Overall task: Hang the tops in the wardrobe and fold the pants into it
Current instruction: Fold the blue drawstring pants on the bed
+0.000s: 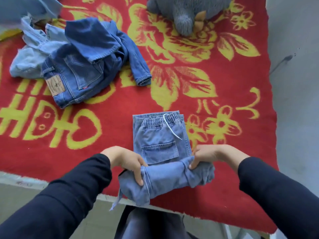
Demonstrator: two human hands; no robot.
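Observation:
Light blue pants with an elastic waist and a white drawstring lie on the red blanket near its front edge, waistband away from me, back pocket up. Their leg end is bunched into a fold nearest me. My left hand grips the left side of that fold, fingers curled over the cloth. On the right side of the fold, my right hand pinches the cloth. A heap of darker and paler jeans lies at the back left.
The red blanket with yellow flowers covers the bed; its front edge runs just below my hands. A grey plush toy sits at the back. Grey floor lies to the right. More denim shows at the top left corner.

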